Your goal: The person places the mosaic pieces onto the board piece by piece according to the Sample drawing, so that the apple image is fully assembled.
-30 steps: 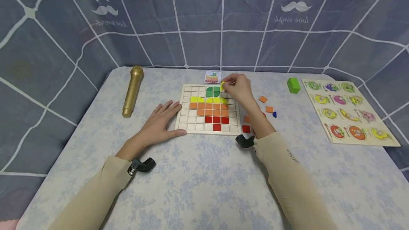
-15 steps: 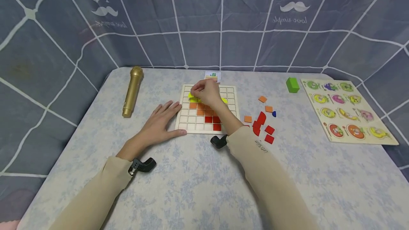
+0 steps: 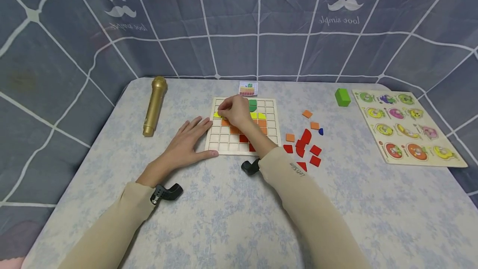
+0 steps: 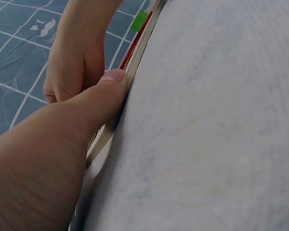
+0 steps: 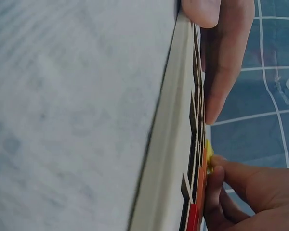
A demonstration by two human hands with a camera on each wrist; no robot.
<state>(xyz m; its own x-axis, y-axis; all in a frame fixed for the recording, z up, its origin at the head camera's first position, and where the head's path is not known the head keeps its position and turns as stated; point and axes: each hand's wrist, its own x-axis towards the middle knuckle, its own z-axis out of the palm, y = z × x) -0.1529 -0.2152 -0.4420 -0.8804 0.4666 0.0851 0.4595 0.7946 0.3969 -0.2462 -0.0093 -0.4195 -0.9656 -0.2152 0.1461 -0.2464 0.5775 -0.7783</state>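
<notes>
My right hand [image 3: 237, 112] pinches a small yellow tile [image 5: 209, 156] between thumb and index finger, right at the left end of the yellow row. Under it lies a pale wooden grid board [image 3: 223, 140]. Orange tiles [image 3: 225, 123] and red tiles [image 3: 243, 138] fill cells below the yellow ones, and green tiles [image 3: 252, 103] sit above. My hand and forearm hide part of the pattern. My left hand [image 3: 186, 143] rests spread on the table, its fingertips at the board's left edge and its thumb at the near left corner.
Right of the board lie several loose red tiles [image 3: 306, 136], orange tiles [image 3: 290, 137] and a blue piece [image 3: 320, 131]. A picture card [image 3: 248, 88] is behind it. Farther out are a gold microphone [image 3: 154, 107], a green block [image 3: 342, 97] and a fruit puzzle board [image 3: 405, 161].
My right hand has carried the yellow tile from the board's upper right across to the left end of the yellow row. My left hand has stayed in place.
</notes>
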